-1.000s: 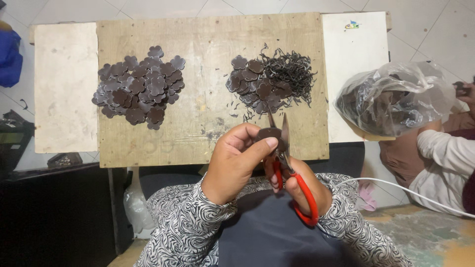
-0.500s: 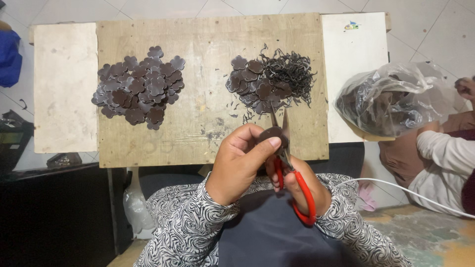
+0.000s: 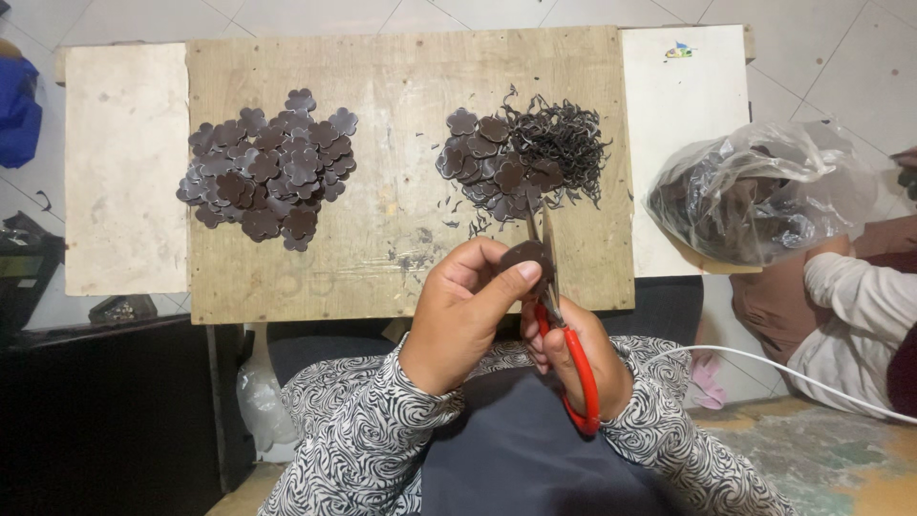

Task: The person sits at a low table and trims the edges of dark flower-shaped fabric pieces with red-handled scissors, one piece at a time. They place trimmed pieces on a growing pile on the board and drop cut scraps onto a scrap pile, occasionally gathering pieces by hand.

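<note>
1. Both arms wear long sleeves of a white cloth covered in a dense black swirling, zebra-like pattern.
2. The left sleeve [image 3: 358, 430] enters from 7 o'clock and ends at the wrist in a loose, slightly gathered cuff just below the left hand [image 3: 463, 311].
3. The right sleeve [image 3: 693, 449] enters from 5 o'clock; its cuff sits at the wrist of the right hand [image 3: 578, 358].
4. Between the sleeves, at 6 o'clock, lies a plain dark grey-blue garment [image 3: 521, 449] over the lap, smooth and unpatterned.
5. Both hands are bare: no gloves, rings or watch can be seen.
</note>
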The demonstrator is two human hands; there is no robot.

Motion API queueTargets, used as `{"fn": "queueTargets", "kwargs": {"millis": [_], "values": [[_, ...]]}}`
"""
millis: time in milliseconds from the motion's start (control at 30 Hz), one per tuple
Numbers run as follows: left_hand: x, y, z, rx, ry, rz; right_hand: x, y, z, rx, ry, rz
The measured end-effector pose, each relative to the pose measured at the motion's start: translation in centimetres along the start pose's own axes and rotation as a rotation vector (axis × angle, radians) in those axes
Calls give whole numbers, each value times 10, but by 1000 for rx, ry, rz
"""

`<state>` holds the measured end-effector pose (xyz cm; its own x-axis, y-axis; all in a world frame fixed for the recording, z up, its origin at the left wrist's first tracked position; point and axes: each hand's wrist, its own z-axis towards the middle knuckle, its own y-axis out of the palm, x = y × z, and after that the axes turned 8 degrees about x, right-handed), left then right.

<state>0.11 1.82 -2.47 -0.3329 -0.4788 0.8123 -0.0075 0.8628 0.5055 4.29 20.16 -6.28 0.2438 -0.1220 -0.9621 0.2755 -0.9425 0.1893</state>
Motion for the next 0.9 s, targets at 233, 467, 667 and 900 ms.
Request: {"fn": "queueTargets", "kwargs": {"millis": [233, 467, 667, 900], "values": [[0, -6, 2, 22, 71, 43, -2, -2, 2, -53, -25, 12], [-1, -7, 3, 38, 127, 67, -5, -2, 3, -71, -16, 14], [1, -10, 4, 46, 125, 79, -7, -3, 5, -72, -41, -38], [4, -13, 5, 81, 74, 118, -3, -4, 5, -69, -4, -28]]}}
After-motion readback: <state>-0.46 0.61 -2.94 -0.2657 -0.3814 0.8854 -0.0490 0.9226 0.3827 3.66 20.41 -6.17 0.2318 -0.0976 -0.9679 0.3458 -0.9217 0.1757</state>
